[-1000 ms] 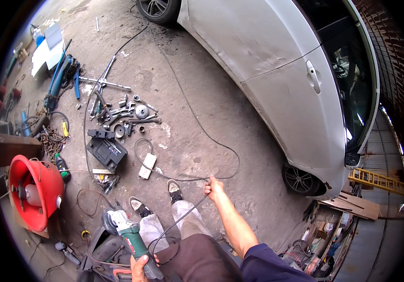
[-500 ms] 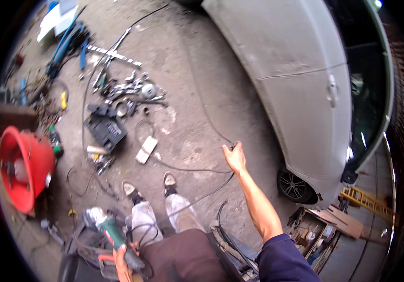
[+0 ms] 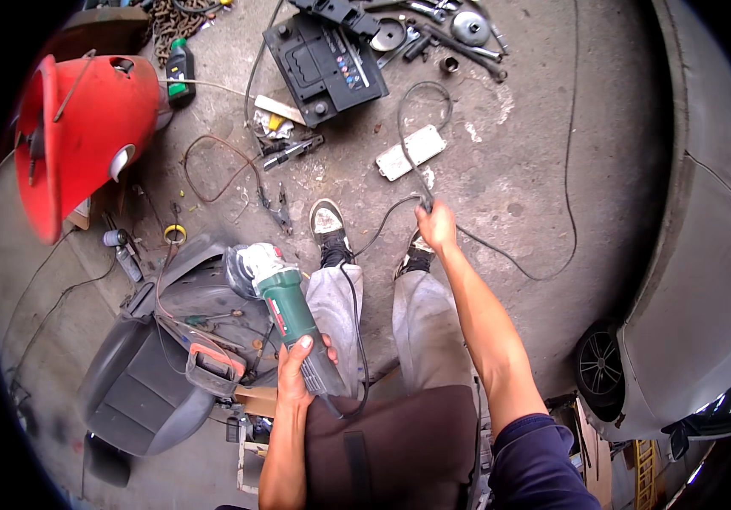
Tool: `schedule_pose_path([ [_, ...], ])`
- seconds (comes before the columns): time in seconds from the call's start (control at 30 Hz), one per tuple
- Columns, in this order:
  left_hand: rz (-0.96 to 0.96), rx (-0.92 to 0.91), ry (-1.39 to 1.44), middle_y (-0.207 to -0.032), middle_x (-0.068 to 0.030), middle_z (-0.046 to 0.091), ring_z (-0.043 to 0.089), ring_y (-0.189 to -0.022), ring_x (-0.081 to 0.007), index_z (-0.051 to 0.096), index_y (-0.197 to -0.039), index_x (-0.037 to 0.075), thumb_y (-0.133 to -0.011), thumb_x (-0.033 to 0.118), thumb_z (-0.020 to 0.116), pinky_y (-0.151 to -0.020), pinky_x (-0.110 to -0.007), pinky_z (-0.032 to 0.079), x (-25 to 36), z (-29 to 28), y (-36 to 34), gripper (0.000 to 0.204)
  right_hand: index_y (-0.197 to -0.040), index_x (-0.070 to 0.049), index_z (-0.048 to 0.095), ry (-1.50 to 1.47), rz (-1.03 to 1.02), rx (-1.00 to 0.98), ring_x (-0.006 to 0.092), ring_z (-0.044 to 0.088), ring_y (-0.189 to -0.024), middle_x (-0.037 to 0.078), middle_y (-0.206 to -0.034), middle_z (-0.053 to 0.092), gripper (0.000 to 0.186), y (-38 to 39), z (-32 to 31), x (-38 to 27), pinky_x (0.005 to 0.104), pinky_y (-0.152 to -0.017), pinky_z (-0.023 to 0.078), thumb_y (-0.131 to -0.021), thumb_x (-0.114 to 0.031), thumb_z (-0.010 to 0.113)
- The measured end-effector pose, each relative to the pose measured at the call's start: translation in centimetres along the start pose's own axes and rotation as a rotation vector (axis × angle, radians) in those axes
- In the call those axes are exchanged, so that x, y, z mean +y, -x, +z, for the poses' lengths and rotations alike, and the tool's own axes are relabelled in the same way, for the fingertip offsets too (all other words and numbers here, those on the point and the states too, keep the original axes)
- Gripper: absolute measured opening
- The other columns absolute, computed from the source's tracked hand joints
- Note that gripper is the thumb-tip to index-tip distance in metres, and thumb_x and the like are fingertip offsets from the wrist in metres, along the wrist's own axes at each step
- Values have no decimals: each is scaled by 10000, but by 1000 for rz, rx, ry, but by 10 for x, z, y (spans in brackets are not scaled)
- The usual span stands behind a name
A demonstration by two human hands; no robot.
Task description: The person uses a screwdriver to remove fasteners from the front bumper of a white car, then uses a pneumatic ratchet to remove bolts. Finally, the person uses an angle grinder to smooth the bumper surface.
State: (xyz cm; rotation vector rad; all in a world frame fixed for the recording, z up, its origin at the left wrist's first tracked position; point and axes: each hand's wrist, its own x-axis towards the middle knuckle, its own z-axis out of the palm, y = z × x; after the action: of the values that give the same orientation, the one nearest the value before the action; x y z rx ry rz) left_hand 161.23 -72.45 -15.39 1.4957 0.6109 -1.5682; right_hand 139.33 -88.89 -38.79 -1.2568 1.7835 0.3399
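Grey concrete floor is covered with tools, a black car battery, a white power strip and a big red funnel, with a silver car on the right. The left hand grips a green angle grinder held low beside the person's left knee. The right hand reaches out and pinches the black cord just above the right shoe

A car battery, red funnel, perhaps scattered sockets, grey car.
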Motion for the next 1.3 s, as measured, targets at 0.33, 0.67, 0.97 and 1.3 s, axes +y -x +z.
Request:
schedule_pose_path([
  [0.33, 26, -78, 16, -840, -125, 525, 559, -640, -235, 383, -1191, 32, -734, 356, 684, -597, -366, 489, 12, 6, -33, 635, -1231, 101, 270, -203, 731, 350, 336, 599, -985, 235, -1125, 491, 983, -124, 98, -104, 398, -813, 508, -639, -503, 772],
  [0.67, 11, -84, -48, -823, -167, 545, 582, -637, -269, 416, -1133, 4, -715, 318, 706, -579, -376, 508, -3, 26, -33, 598, -1131, 65, 515, -190, 741, 206, 343, 601, -1003, 255, -1131, 545, 770, -105, 73, -33, 399, -849, 485, -624, -454, 772],
  [0.97, -6, -139, -157, -830, -162, 557, 591, -664, -261, 433, -1122, 4, -743, 328, 690, -593, -370, 506, -5, 41, -36, 561, -944, -48, 559, -1620, 188, -178, 58, 312, -459, 26, -699, 499, 536, -73, -30, 40, 194, -329, 206, -853, -560, 429],
  [1.3, 12, -124, -267, -807, -169, 560, 590, -632, -261, 474, -995, -34, -728, 308, 688, -570, -370, 506, -8, 58, -38, 484, -967, 16, 523, -1040, 590, 115, 68, 344, -421, 57, -666, 541, 644, -45, 19, 136, 225, -347, 245, -819, -611, 535],
])
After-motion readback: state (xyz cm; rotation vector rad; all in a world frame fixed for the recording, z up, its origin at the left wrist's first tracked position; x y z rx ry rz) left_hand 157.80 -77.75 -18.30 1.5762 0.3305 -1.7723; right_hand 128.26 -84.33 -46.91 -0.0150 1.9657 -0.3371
